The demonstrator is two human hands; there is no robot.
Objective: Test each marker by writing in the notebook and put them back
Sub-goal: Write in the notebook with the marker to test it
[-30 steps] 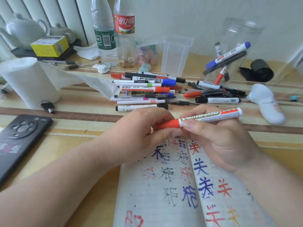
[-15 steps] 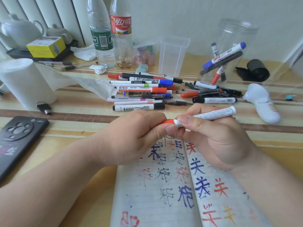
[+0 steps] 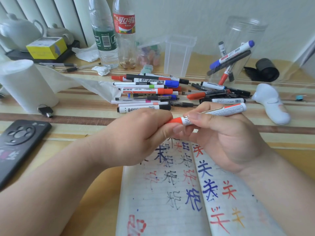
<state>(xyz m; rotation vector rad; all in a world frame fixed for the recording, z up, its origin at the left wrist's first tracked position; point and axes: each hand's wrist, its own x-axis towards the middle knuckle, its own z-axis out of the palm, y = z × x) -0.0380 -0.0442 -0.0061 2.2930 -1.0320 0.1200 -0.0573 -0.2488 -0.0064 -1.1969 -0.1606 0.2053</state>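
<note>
Both hands hold one white marker with a red cap (image 3: 216, 112) above the open notebook (image 3: 170, 201). My right hand (image 3: 226, 138) grips the white barrel, thumb on top. My left hand (image 3: 136, 138) pinches the red cap end. The cap sits on the barrel. The notebook pages carry red, blue, black and yellow characters. A pile of several markers (image 3: 153, 92) lies on the table beyond my hands. A clear jar (image 3: 238, 48) at the back right holds a few more markers.
A black phone (image 3: 18, 143) lies at the left, a paper towel roll (image 3: 25, 84) and keys (image 3: 45, 110) behind it. Two bottles (image 3: 114, 34), an empty clear container (image 3: 179, 55), a white handheld device (image 3: 271, 104) and a black tape roll (image 3: 265, 69) stand along the back.
The marker has rolled in my hands, so the barcode side now faces up instead of the printed name. Both hands stay on it above the notebook.
</note>
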